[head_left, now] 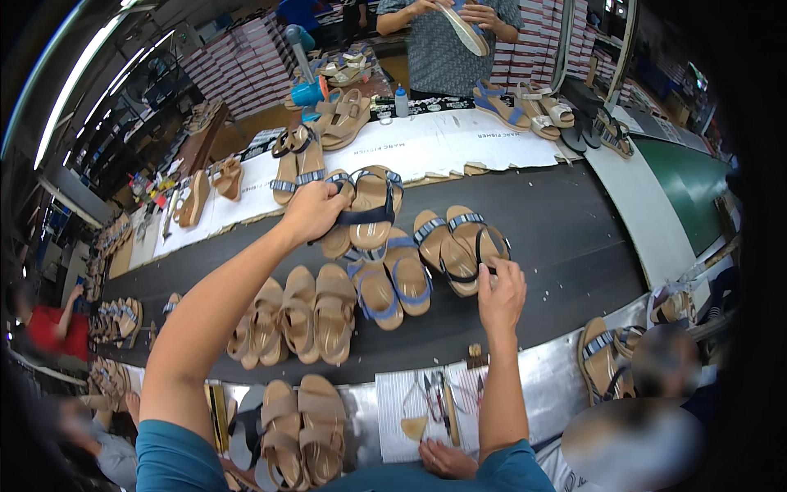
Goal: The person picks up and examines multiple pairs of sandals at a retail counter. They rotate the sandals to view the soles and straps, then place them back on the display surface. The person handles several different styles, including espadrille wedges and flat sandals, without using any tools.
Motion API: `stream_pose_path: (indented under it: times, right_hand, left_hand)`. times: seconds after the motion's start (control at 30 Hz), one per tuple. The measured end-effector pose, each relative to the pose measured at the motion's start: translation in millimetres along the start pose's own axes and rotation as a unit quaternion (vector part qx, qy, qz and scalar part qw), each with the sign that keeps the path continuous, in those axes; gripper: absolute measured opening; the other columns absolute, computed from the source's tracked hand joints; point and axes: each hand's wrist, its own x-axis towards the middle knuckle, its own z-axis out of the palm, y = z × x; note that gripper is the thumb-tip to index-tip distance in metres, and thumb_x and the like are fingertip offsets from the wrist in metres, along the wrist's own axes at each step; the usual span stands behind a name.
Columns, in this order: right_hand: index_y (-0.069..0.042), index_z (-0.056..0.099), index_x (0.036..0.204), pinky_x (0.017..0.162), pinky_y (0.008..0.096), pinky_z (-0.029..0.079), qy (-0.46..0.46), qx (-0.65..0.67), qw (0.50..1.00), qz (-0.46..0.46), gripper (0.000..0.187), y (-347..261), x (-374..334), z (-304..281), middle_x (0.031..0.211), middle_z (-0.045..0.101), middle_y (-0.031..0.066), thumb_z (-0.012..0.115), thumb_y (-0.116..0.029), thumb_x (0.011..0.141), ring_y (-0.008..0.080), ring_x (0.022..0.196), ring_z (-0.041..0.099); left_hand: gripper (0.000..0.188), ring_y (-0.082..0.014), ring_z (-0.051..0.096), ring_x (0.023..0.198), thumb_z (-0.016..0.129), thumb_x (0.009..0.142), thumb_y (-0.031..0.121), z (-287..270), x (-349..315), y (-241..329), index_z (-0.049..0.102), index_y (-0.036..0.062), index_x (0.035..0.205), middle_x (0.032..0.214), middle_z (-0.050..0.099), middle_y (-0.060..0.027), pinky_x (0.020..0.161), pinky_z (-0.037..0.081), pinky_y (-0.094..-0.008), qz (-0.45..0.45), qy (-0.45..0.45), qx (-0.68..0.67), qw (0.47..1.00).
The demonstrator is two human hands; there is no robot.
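Note:
My left hand (316, 211) is closed on the dark strap of a pair of tan sandals (373, 193) with navy straps, held over the dark conveyor belt (557, 213). Beneath them, a pair of blue-strapped sandals (379, 297) lies on the belt. To the right, my right hand (502, 295) has its fingers closed at the black back strap of a sandal (475, 234) with a striped toe band. That sandal lies beside its mate (443, 246). Left of the blue pair, several taupe sandals (332, 312) stand in a row.
White paper (443, 143) covers the far ledge, with sandals, a small bottle (401, 102) and a blue cup-like tool (307, 93) on it. A person opposite holds a sandal (465, 31). Near me are taupe sandals (320, 418), hand tools (449, 410) and another person's hand (447, 459).

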Motion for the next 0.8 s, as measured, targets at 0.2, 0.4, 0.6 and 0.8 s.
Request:
stream_pose_path:
  times: [0.2, 0.4, 0.6, 0.8]
  right_hand:
    - [0.000, 0.066, 0.086, 0.077, 0.0466, 0.044, -0.191, -0.071, 0.977, 0.055, 0.027, 37.5, 47.7, 58.8, 0.092, 0.063, 0.0155, 0.068, -0.027, 0.086, 0.0376, 0.088, 0.060]
    - [-0.004, 0.066, 0.079, 0.071, 0.0457, 0.042, -0.106, -0.109, 0.988, 0.039, 0.020, 52.3, 26.1, 83.7, 0.083, 0.061, 0.0099, 0.066, -0.024, 0.084, 0.0327, 0.082, 0.060]
    - [-0.006, 0.066, 0.078, 0.070, 0.0453, 0.042, -0.083, -0.105, 0.990, 0.033, 0.020, 47.0, 22.9, 89.8, 0.082, 0.060, 0.0088, 0.065, -0.025, 0.085, 0.0321, 0.081, 0.060]
    - [0.000, 0.065, 0.080, 0.076, 0.0516, 0.046, -0.184, -0.063, 0.972, 0.134, 0.027, 58.8, 53.0, 64.5, 0.090, 0.065, 0.0185, 0.060, -0.026, 0.088, 0.0416, 0.087, 0.062]
  left_hand:
    - [0.035, -0.0447, 0.066, 0.087, 0.059, 0.085, 0.028, 76.5, 174.0, -62.8, 0.069, -0.0061, 0.084, 0.087, 0.066, -0.0324, 0.081, 0.051, -0.0497, 0.001, 0.063, 0.026, 0.998]
    - [0.035, -0.0427, 0.066, 0.097, 0.054, 0.093, 0.032, 147.7, 248.2, -123.0, 0.072, 0.0034, 0.103, 0.100, 0.070, -0.0254, 0.090, 0.051, -0.0499, -0.065, 0.122, 0.148, 0.979]
    - [0.039, -0.0395, 0.068, 0.097, 0.057, 0.094, 0.033, 141.6, 206.7, -150.4, 0.069, -0.0015, 0.107, 0.102, 0.070, -0.0238, 0.084, 0.052, -0.0458, -0.030, 0.149, 0.009, 0.988]
    - [0.034, -0.0184, 0.066, 0.100, 0.064, 0.096, 0.020, 81.3, -30.2, -53.2, 0.064, -0.0017, 0.123, 0.115, 0.069, -0.0153, 0.086, 0.052, -0.0319, 0.029, -0.075, -0.238, 0.968]
